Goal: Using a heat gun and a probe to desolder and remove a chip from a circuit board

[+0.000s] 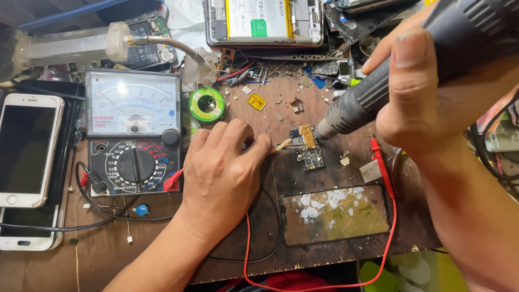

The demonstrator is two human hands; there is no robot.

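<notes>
R hand (427, 92) aims hot-air gun (367, 97) at circuit board (308, 148).

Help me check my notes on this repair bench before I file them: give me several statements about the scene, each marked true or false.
1. The right hand holds a hot air tool whose nozzle points at the small circuit board. True.
2. The left hand lies flat on the white phone. False: it holds a thin tool against the circuit board; the white phone lies apart at the left edge.
3. An analog multimeter sits left of the left hand. True.
4. The green solder spool stands on the dark phone glass. False: it lies beside the multimeter; the phone glass is nearer the table's front edge.
</notes>
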